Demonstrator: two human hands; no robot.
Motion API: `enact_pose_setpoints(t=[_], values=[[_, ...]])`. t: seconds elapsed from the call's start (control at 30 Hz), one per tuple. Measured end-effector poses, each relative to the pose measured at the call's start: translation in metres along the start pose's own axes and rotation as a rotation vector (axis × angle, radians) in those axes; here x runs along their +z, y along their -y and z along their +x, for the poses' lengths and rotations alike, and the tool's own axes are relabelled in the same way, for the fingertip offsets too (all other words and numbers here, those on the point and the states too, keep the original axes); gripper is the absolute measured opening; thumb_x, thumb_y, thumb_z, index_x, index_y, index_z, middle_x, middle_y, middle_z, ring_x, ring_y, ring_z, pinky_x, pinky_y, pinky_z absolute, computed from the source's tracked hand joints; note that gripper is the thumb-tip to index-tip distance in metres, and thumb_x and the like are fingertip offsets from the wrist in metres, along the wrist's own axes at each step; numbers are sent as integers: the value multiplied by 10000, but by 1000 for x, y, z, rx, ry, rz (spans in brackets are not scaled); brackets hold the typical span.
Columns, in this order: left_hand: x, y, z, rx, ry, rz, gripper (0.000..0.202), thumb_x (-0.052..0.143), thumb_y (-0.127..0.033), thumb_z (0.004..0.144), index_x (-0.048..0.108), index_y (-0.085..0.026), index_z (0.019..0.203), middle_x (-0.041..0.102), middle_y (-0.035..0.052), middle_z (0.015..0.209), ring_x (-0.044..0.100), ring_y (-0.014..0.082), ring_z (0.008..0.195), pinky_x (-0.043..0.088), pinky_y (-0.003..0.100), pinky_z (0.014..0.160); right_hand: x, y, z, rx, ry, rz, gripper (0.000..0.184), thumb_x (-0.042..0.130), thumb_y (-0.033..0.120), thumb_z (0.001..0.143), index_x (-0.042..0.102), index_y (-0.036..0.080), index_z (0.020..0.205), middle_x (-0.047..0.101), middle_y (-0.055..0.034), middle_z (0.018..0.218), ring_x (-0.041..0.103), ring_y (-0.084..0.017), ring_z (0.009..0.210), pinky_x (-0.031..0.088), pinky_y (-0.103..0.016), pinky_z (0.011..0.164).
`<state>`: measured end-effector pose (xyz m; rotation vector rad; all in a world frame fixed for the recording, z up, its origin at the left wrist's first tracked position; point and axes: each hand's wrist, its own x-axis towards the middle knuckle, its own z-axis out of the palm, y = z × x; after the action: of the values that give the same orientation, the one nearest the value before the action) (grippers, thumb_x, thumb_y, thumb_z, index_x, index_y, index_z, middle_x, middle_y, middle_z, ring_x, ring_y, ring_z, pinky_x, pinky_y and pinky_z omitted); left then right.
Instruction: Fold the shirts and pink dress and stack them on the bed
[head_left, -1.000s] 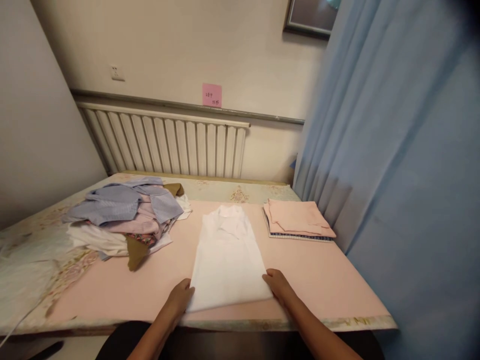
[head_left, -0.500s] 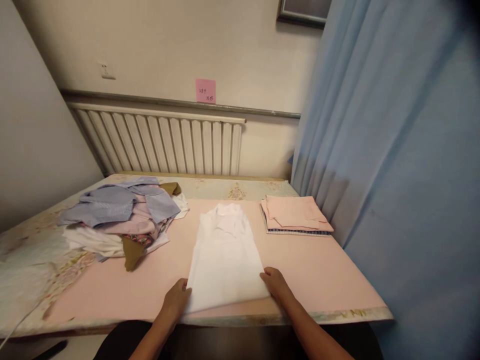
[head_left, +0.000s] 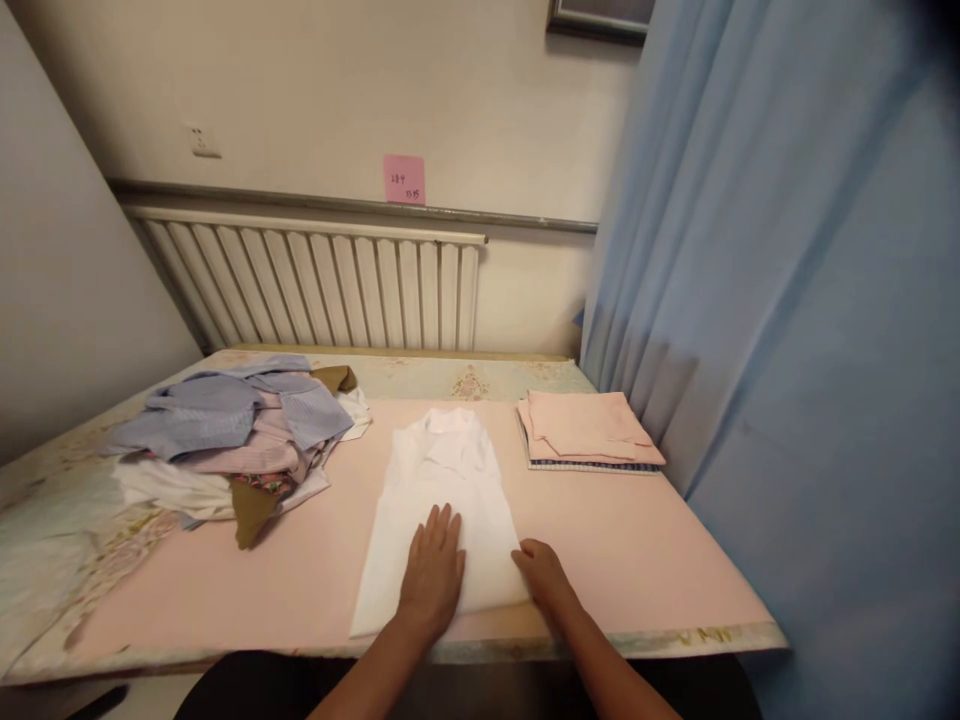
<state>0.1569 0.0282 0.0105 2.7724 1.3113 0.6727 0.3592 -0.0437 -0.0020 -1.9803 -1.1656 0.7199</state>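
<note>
White shirt point(head_left: 442, 500) lies low centre on the pink mat point(head_left: 637, 550); my left hand point(head_left: 435, 570) presses flat, open, while my right hand point(head_left: 544, 578) pinches its lower right edge.

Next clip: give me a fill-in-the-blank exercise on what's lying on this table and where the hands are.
1. The left hand lies flat on a shirt whose colour is ___.
2. The right hand touches that shirt's ___ edge.
3. The folded stack has a ___ garment on top.
4. The loose pile of clothes lies to the shirt's ___.
Missing words: white; right; pink; left.
</note>
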Motion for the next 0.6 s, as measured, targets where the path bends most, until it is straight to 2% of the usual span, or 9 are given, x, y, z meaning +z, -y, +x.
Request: enact_pose_setpoints(t=[0.1,0.23,0.43,0.6], values=[[18,-12,7,9,70,31,511,346,-262,900,400,-181,1402,311,115,1517,212,297,1417,244,550,1108,0,-1,0,-5,2,2,237,444,272,731,311,223,542,339,51,530,351,-119,566,243,-241,523],[31,-8,4,38,79,58,526,354,-324,912,371,-205,1424,300,108,1520,230,309,1409,230,582,1106,0,-2,1,-10,14,9,221,446,279,733,354,219,542,418,35,546,399,-130,584,271,-241,527],[34,-4,-1,53,48,73,540,339,-361,930,315,-223,1451,295,85,1524,225,299,1412,222,570,1117,1,-2,-2,-5,7,23,203,434,304,736,386,215,561,461,28,566,430,-133,582,296,-246,542],[33,0,4,54,26,82,548,343,-365,931,295,-223,1458,288,71,1529,217,290,1416,207,563,1122,1,-2,-8,-11,-29,32,187,419,317,752,436,215,596,524,8,607,468,-150,623,328,-252,570]])
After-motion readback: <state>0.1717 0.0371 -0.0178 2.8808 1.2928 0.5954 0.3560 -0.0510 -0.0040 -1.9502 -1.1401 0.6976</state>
